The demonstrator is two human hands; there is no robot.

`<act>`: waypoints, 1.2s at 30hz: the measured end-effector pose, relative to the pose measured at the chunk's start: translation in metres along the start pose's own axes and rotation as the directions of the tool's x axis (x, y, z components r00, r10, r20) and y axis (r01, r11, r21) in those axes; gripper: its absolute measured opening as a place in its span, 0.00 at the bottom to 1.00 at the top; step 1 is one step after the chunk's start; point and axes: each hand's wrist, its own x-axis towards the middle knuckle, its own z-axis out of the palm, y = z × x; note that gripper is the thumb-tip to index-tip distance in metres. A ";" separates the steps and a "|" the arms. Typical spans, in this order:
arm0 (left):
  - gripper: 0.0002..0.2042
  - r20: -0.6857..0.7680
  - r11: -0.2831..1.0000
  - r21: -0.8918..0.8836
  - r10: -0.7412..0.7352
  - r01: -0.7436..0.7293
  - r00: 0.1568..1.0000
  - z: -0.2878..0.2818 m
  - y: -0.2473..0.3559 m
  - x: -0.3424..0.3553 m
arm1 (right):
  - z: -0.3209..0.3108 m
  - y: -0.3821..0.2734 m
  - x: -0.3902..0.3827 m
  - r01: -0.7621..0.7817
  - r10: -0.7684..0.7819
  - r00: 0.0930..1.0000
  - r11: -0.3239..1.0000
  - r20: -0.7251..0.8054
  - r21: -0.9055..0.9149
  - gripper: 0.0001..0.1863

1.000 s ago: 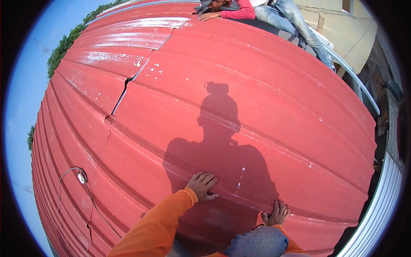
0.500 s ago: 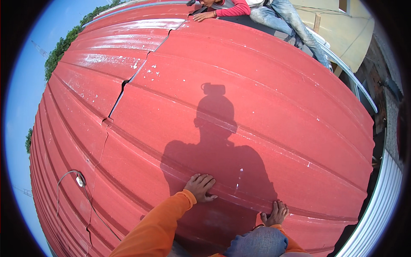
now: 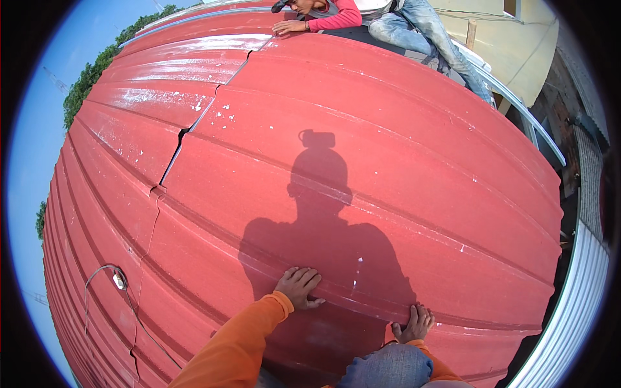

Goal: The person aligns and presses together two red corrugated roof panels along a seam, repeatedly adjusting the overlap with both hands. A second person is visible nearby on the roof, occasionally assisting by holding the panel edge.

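Observation:
My left hand lies on the red corrugated roof sheet, its fingers stretched out over a raised rib. Further right, my right hand rests on the same sheet with fingers apart and nothing in them. A bent knee in blue denim partly covers the right wrist. Both of my sleeves are orange. The shadow of my head and shoulders falls across the sheet ahead of my hands. Up and to the left, a dark, uneven gap runs along the overlap between this sheet and the neighbouring one.
A grey cable with a white plug or socket lies on the ribs at left. At the far edge, a person in a pink sleeve leans a hand on the roof. Metal strips and lower pale corrugated roofing lie beyond the right edge.
The view has shifted slightly, so the roof appears a little further left. More of the other person's head shows. My hands keep their places on the sheet.

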 end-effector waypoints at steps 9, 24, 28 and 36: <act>0.31 0.022 1.000 -0.023 -0.013 0.013 1.000 -0.002 0.001 0.000 | 0.003 0.001 -0.001 -0.001 0.001 1.000 1.000 -0.009 0.012 0.43; 0.31 0.018 1.000 -0.024 -0.005 0.005 1.000 -0.004 0.001 0.001 | 0.002 0.003 0.000 0.002 -0.002 1.000 1.000 0.007 0.000 0.43; 0.31 0.014 1.000 -0.023 -0.001 0.002 1.000 -0.005 0.001 0.001 | 0.001 0.003 0.000 -0.006 0.005 0.999 1.000 0.033 0.009 0.42; 0.31 -0.006 1.000 -0.011 -0.001 0.001 1.000 -0.003 0.000 0.001 | 0.001 0.004 0.000 0.006 -0.007 0.999 1.000 0.048 0.008 0.42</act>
